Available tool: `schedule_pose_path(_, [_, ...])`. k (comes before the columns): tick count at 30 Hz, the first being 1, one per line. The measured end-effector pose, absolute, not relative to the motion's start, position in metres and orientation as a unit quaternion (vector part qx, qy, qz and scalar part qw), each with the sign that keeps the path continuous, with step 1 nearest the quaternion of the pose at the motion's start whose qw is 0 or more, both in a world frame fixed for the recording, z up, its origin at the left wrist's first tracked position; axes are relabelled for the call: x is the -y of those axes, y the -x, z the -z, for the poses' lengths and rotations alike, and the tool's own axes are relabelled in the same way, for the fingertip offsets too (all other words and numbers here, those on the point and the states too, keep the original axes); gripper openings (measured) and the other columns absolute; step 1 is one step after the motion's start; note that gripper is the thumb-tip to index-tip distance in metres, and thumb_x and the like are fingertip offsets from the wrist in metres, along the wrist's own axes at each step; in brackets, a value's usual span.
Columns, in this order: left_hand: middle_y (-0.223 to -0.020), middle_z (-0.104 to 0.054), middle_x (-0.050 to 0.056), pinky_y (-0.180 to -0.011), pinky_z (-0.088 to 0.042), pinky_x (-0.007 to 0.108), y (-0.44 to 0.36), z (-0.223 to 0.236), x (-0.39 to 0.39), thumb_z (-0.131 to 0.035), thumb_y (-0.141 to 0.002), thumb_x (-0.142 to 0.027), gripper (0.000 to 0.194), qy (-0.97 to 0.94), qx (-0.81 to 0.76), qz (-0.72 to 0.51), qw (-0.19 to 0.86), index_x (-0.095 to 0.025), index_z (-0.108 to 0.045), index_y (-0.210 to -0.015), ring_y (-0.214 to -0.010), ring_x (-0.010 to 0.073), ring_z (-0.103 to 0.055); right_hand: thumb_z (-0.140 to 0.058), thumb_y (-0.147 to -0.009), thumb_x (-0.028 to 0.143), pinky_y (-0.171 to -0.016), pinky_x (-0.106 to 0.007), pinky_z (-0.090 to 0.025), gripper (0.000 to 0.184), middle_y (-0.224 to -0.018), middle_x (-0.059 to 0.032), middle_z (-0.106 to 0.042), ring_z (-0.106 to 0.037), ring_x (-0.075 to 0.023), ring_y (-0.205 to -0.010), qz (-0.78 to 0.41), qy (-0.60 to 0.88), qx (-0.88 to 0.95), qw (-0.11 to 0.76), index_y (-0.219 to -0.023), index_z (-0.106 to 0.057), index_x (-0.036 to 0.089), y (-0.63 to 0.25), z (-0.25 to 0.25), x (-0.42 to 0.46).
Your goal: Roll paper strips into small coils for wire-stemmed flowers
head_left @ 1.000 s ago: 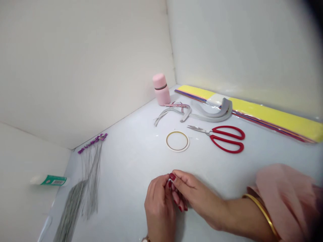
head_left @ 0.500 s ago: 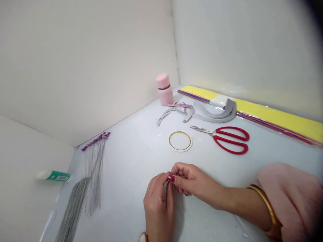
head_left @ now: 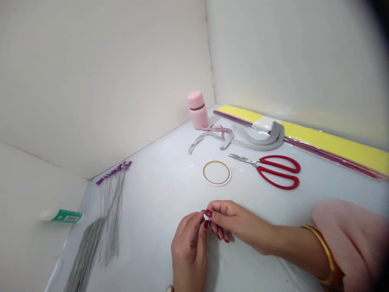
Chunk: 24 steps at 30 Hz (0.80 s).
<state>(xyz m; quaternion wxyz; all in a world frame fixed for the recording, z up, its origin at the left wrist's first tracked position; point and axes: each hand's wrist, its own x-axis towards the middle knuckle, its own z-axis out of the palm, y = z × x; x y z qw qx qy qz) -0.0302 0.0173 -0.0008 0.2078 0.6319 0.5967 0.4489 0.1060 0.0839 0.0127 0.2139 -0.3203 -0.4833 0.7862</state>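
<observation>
My left hand (head_left: pixel 188 245) and my right hand (head_left: pixel 238 219) meet at their fingertips, low in the middle of the head view. Both are closed in a pinch on a small white piece (head_left: pixel 206 217), largely hidden by the fingers; its exact kind does not show. Beyond the hands, on the tabletop, lies a thin roll of white tape (head_left: pixel 217 185) on a yellowish core. To its right, red-handled scissors (head_left: pixel 255 162) rest with their blades slightly apart, pointing left.
Purple beadlike flower heads (head_left: pixel 112 172) on thin wires and a bundle of grey wires (head_left: pixel 85 251) lie left, near a green-and-white tube (head_left: pixel 68 215). Behind are a pink bottle (head_left: pixel 199 115), grey and pink paper strips (head_left: pixel 267 142), and a packet of coloured strips (head_left: pixel 331 140) along the wall.
The pinched fingertips have shifted slightly, and the small white piece now shows between them. The whole view has tilted a little; the things on the table lie as before.
</observation>
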Motion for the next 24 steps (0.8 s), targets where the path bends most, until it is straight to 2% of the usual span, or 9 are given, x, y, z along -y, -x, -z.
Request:
schedule_pose_path(6, [-0.084,-0.063,0.005,-0.070,-0.045,0.027,0.0261,0.0016,-0.0168,-0.044,-0.082,-0.012,0.021,-0.624,-0.587,-0.483,0.180,-0.019,-0.060,-0.092,-0.077,0.0154,-0.058,-0.035,-0.088,0.043,-0.046,-0.018,-0.033,0.032,-0.059,0.0027,-0.046,-0.042,-0.0073,-0.051,-0.710,0.313,0.601,0.193,-0.072,-0.044,0.016,-0.1088,-0.0089,-0.0832])
schedule_pose_path(12, [-0.086,-0.062,0.005,-0.072,-0.046,0.026,0.0294,0.0041,-0.0164,-0.050,-0.079,-0.013,0.018,-0.591,-0.609,-0.504,0.164,-0.021,-0.063,-0.089,-0.081,0.0155,-0.058,-0.032,-0.089,0.023,-0.057,-0.020,-0.037,0.019,-0.066,0.0012,-0.050,-0.046,-0.0098,-0.060,-0.541,0.293,0.765,0.191,-0.077,-0.046,0.018,-0.1134,-0.0145,-0.0853])
schedule_pose_path(16, [-0.085,-0.063,0.005,-0.072,-0.047,0.026,0.0280,0.0042,-0.0161,-0.054,-0.077,-0.015,0.016,-0.570,-0.620,-0.514,0.163,-0.020,-0.065,-0.086,-0.079,0.0157,-0.059,-0.031,-0.087,0.018,-0.057,-0.021,-0.036,0.018,-0.067,0.0004,-0.050,-0.044,-0.0108,-0.059,-0.451,0.299,0.821,0.180,-0.077,-0.046,0.018,-0.1136,-0.0142,-0.0846])
schedule_pose_path(24, [-0.077,-0.068,0.004,-0.063,-0.050,0.022,0.0225,-0.0014,-0.0144,-0.058,-0.074,-0.019,0.011,-0.515,-0.636,-0.524,0.236,-0.019,-0.067,-0.080,-0.068,0.0144,-0.063,-0.033,-0.081,0.009,-0.053,-0.020,-0.035,0.018,-0.062,0.0015,-0.047,-0.042,-0.0099,-0.055,-0.439,0.278,0.834,0.186,-0.072,-0.046,0.018,-0.1122,-0.0120,-0.0856])
